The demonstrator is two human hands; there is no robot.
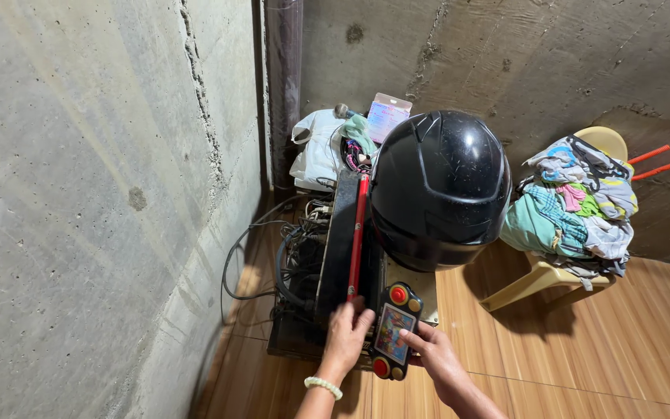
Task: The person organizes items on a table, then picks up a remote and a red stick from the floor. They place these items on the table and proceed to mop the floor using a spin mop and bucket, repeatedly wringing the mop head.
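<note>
While the left hand (345, 335) grips a red stick (357, 237), the right hand (433, 354) (fingers curled) holds a handheld game console (391, 332).

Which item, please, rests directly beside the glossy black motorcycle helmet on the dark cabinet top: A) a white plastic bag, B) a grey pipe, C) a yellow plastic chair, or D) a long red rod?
D: the long red rod lies along the left side of the glossy black motorcycle helmet.

A small upright handheld console screen (394, 332), bright and multicoloured, glows at six o'clock, while a flat rectangular pink-and-blue blister package (388, 118) leans at twelve o'clock.
</note>
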